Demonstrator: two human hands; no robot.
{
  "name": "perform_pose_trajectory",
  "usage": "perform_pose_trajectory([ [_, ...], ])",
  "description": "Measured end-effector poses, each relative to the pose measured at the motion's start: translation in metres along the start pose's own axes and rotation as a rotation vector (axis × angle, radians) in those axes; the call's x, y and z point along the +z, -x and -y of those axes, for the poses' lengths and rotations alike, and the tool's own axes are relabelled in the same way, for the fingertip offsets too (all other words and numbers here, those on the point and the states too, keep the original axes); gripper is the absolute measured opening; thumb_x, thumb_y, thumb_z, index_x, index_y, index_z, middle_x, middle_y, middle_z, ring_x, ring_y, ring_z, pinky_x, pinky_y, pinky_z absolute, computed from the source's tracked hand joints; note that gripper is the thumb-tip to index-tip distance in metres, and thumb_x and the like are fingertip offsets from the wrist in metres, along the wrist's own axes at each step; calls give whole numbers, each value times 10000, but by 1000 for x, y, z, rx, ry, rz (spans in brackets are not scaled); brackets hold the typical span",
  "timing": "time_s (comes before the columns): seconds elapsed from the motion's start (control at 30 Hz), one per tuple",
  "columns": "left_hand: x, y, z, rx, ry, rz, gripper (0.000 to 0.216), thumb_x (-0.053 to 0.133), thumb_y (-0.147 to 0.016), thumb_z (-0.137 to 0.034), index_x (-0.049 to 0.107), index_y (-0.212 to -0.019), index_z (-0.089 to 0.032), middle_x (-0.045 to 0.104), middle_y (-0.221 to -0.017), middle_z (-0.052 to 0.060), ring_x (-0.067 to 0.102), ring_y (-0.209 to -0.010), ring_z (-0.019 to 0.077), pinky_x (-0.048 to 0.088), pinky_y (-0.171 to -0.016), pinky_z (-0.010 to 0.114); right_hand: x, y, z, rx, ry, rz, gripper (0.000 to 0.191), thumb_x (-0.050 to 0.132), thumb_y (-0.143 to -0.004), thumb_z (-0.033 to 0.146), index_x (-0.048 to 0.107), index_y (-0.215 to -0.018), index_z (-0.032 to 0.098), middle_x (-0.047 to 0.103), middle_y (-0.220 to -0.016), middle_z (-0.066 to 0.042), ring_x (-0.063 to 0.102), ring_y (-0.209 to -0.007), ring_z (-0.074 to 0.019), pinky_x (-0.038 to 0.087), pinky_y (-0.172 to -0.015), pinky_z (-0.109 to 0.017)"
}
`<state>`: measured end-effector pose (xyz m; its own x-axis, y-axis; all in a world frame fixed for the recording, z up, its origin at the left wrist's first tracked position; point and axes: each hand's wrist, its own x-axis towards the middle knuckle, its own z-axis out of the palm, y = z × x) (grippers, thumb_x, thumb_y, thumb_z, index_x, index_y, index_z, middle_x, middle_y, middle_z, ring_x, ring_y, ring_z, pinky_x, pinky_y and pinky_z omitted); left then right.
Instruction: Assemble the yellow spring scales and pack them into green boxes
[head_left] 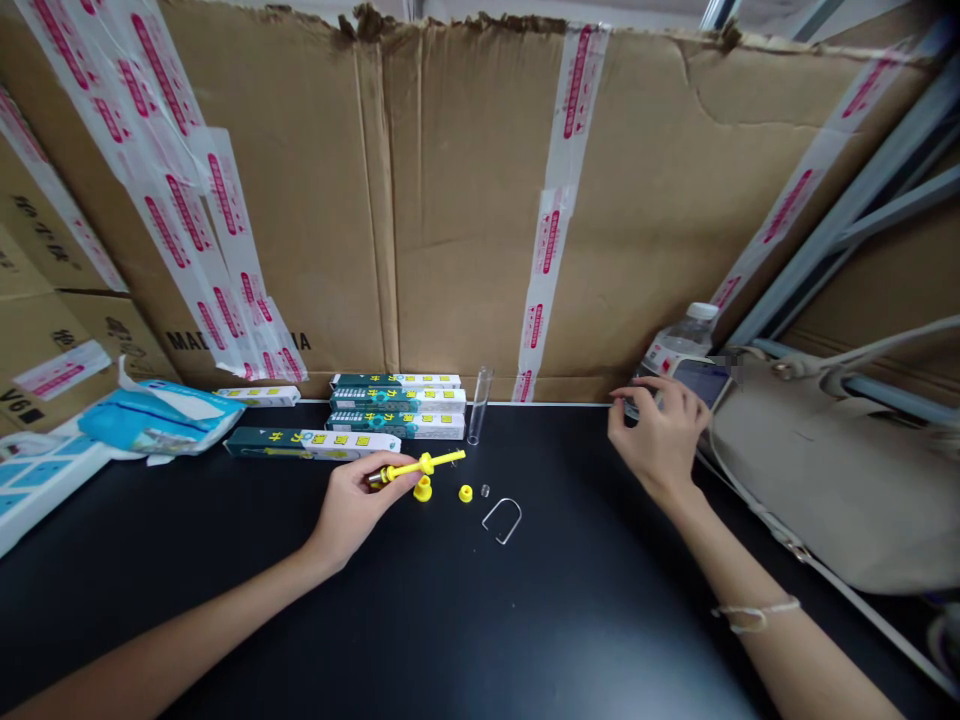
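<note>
My left hand (356, 512) is closed around a thin yellow plastic rod (427, 464), which has a collar partway along and a metallic, dark end by the fingers. Just below the rod a yellow flanged cap (423, 489) stands on the black table. A smaller yellow ring-shaped cap (466, 493), a tiny clear piece (485, 491) and a bent metal wire loop (502, 521) lie to its right. Behind them a clear tube (480, 408) stands upright. Away to the right, my right hand (664, 435) has thumb and fingertips curled together near a phone (701, 380); anything pinched there is too small to make out.
Several green-and-white boxes (397, 400) lie at the back against a tall cardboard wall (457, 200). A blue soft pack (161, 415) rests at the left. On the right are a plastic bottle (686, 333) and a beige bag (832, 470) with straps.
</note>
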<state>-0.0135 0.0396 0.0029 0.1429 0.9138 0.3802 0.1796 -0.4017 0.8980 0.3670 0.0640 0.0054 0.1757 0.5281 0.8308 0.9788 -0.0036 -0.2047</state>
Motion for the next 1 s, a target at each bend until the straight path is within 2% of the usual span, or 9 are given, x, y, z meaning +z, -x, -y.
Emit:
perform_pose_trajectory([
  [0.07,0,0,-1,20,-12,7,110,755,-784,-310,757,-824,-208,751,-813,23,692,-725,188,558,-635,250,-9,2,21,-55,-105,-4,137,543,-874,212,668,-903,165,642,-1036,-169,543,-1086,-353,393,-959,-567],
  [0.2,0,0,-2,67,-46,20,88,737,-807,-285,750,-832,-201,750,-811,18,701,-736,185,557,-646,243,-29,24,82,-218,-379,116,119,533,-904,203,645,-944,196,683,-856,-76,635,-804,-216,534,-774,-356],
  [0.3,0,2,-1,119,-91,44,77,722,-831,-266,752,-853,-199,742,-816,21,685,-720,172,526,-606,224,-42,48,126,-295,-541,250,166,549,-927,252,627,-1068,213,700,-956,-59,661,-867,-192,559,-778,-303],
  [0.4,0,3,-1,198,-149,81,57,718,-841,-240,760,-856,-204,724,-790,15,604,-610,131,441,-515,209,-49,65,151,-211,-760,494,498,655,-885,326,495,-1342,211,671,-1170,-86,639,-1048,-217,539,-905,-337],
  [0.47,1,3,-1,267,-185,114,47,722,-840,-217,765,-858,-210,722,-774,10,546,-572,119,404,-507,220,-50,72,157,-104,-877,630,575,677,-878,339,445,-1394,236,670,-1208,-76,643,-1077,-213,525,-932,-338],
  [0.57,2,5,-1,372,-218,169,72,724,-842,-185,765,-891,-218,738,-797,15,585,-659,143,433,-588,246,-51,74,161,-3,-985,742,465,679,-884,333,523,-1316,264,707,-1150,-37,668,-1057,-197,509,-945,-312],
  [0.73,2,8,-3,469,-254,202,112,715,-852,-143,741,-933,-216,736,-824,11,596,-722,152,452,-657,267,-53,73,164,81,-1047,825,199,618,-924,315,642,-1105,235,743,-946,-10,705,-849,-169,519,-800,-260],
  [0.87,2,7,-4,481,-274,155,112,724,-844,-133,699,-936,-193,714,-840,23,544,-696,149,413,-562,245,-53,74,165,162,-1078,904,242,592,-931,363,633,-1118,216,665,-699,29,616,-570,-133,480,-592,-238],
  [1.0,2,8,-4,491,-275,138,115,726,-835,-115,683,-910,-191,682,-835,26,555,-767,168,444,-611,255,-51,77,166,171,-1053,910,280,658,-882,402,626,-1088,216,648,-722,25,575,-595,-134,431,-583,-239],
])
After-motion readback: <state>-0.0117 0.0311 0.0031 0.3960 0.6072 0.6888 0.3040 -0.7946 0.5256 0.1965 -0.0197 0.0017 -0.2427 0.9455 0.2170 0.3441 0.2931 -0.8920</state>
